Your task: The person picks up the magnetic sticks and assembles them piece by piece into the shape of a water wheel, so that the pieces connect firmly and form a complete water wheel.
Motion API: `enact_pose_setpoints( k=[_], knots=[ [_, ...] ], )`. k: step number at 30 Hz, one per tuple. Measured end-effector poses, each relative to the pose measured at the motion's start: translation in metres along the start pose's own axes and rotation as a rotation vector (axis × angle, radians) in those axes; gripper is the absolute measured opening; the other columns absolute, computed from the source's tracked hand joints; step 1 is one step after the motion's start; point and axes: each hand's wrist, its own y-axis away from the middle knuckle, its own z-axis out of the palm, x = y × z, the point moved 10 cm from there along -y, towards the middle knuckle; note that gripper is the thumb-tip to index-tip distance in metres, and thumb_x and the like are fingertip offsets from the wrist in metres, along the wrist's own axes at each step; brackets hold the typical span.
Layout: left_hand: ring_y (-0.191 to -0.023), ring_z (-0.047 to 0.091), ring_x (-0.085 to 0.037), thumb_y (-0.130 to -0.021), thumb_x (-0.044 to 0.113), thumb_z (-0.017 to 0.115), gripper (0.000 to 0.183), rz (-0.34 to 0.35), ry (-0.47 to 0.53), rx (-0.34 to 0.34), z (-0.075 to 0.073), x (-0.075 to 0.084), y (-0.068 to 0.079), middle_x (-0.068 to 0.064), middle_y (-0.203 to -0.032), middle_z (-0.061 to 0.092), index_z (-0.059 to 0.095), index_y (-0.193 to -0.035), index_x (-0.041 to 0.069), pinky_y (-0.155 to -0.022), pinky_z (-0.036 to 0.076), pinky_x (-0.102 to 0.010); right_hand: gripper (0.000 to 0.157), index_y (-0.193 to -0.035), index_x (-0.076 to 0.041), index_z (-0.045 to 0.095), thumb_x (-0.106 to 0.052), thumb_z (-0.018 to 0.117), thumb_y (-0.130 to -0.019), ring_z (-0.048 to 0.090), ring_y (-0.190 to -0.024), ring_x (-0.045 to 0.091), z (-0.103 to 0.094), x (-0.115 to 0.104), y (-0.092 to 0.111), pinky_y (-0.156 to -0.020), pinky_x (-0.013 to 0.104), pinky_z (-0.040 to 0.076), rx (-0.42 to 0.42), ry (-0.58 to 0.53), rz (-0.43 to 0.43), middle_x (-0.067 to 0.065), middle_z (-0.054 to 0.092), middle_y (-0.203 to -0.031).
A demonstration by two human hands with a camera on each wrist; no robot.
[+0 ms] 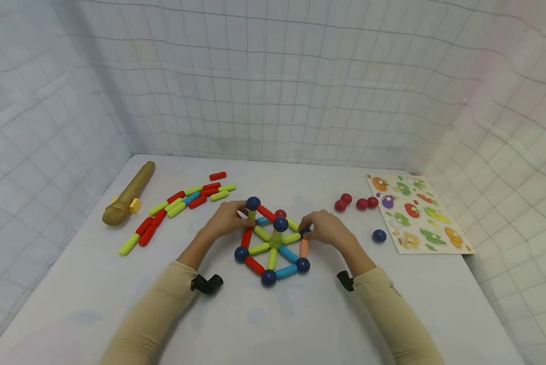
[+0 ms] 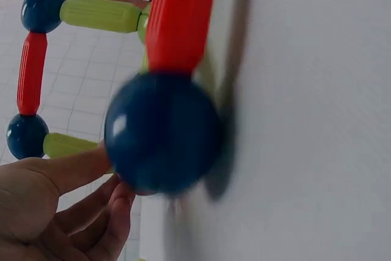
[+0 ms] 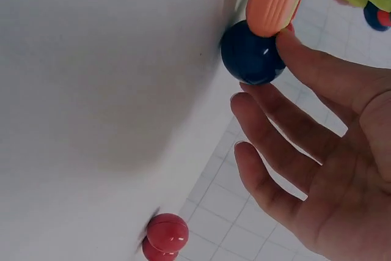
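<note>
A wheel-shaped magnetic rod-and-ball frame (image 1: 275,244) lies on the table, with coloured rods as spokes and rim. Two upright green rods carry blue balls (image 1: 253,203), joined on top by a red rod (image 1: 267,213). My left hand (image 1: 226,219) grips the frame's far-left corner, thumb and fingers at the foot of an upright; a near blue ball (image 2: 164,132) hides the grip in the left wrist view. At the right corner, my right hand (image 1: 329,228) pinches a blue ball (image 3: 253,53) under an orange rod (image 3: 276,1), its other fingers loosely bent.
Loose red, green and blue rods (image 1: 177,208) lie to the left, beside a gold toy microphone (image 1: 129,195). Several red balls (image 1: 361,204) and one blue ball (image 1: 379,236) are on the right, near a vegetable-picture puzzle board (image 1: 416,215). White grid-lined sheets (image 1: 273,81) surround the table.
</note>
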Motion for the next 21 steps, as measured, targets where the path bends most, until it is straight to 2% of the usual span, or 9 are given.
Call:
enact_pose_setpoints(
  k=[5,9,13,16,19,21],
  knots=[
    [-0.112,0.063,-0.032,-0.089,0.029,0.070,0.042,-0.044,0.030,0.083,0.007,0.003,-0.018,-0.015,-0.122,0.067,0.063,-0.124,0.008,-0.092,0.053,-0.044,0.019,-0.096,-0.023,0.075,-0.028,0.081,-0.079,0.059,-0.085,0.015,0.013,-0.006,0.021,-0.072,0.031,0.050,-0.012,0.013,0.054,-0.003,0.071,-0.088],
    [-0.111,0.062,-0.032,-0.092,0.028,0.067,0.034,-0.071,-0.058,0.117,0.002,-0.005,-0.020,-0.014,-0.120,0.068,0.066,-0.121,0.011,-0.092,0.052,-0.045,0.020,-0.093,-0.023,0.075,-0.032,0.082,-0.077,0.053,-0.081,0.015,0.022,-0.025,0.026,-0.067,0.029,0.045,-0.033,-0.007,0.024,-0.004,0.065,-0.080],
    [-0.108,0.060,-0.034,-0.095,0.018,0.062,0.028,-0.089,-0.217,0.218,-0.024,-0.018,-0.020,-0.018,-0.119,0.064,0.065,-0.121,0.009,-0.091,0.052,-0.046,0.020,-0.092,-0.022,0.075,-0.031,0.083,-0.076,0.052,-0.080,0.016,0.022,-0.033,0.028,-0.067,0.030,0.045,-0.016,0.010,0.023,-0.004,0.064,-0.079],
    [-0.108,0.057,-0.039,-0.096,0.014,0.060,0.029,-0.102,-0.395,0.292,-0.045,-0.028,-0.021,-0.023,-0.119,0.060,0.064,-0.122,0.004,-0.092,0.051,-0.049,0.020,-0.092,-0.022,0.075,-0.031,0.083,-0.076,0.052,-0.079,0.015,0.022,-0.035,0.027,-0.067,0.030,0.045,-0.008,0.022,0.016,-0.004,0.065,-0.079],
    [-0.112,0.055,-0.042,-0.095,0.017,0.060,0.032,-0.136,-0.538,0.269,-0.054,-0.041,-0.022,-0.024,-0.122,0.059,0.063,-0.124,0.002,-0.095,0.049,-0.053,0.020,-0.093,-0.022,0.075,-0.031,0.082,-0.077,0.053,-0.078,0.014,0.023,-0.036,0.027,-0.066,0.029,0.045,-0.005,0.022,0.001,-0.005,0.066,-0.080],
    [-0.114,0.055,-0.042,-0.095,0.019,0.061,0.034,-0.154,-0.576,0.227,-0.054,-0.048,-0.023,-0.023,-0.122,0.060,0.062,-0.124,0.002,-0.095,0.049,-0.054,0.020,-0.093,-0.022,0.075,-0.032,0.082,-0.077,0.053,-0.078,0.013,0.024,-0.036,0.026,-0.066,0.028,0.045,0.000,0.020,-0.004,-0.005,0.066,-0.080]
  ],
)
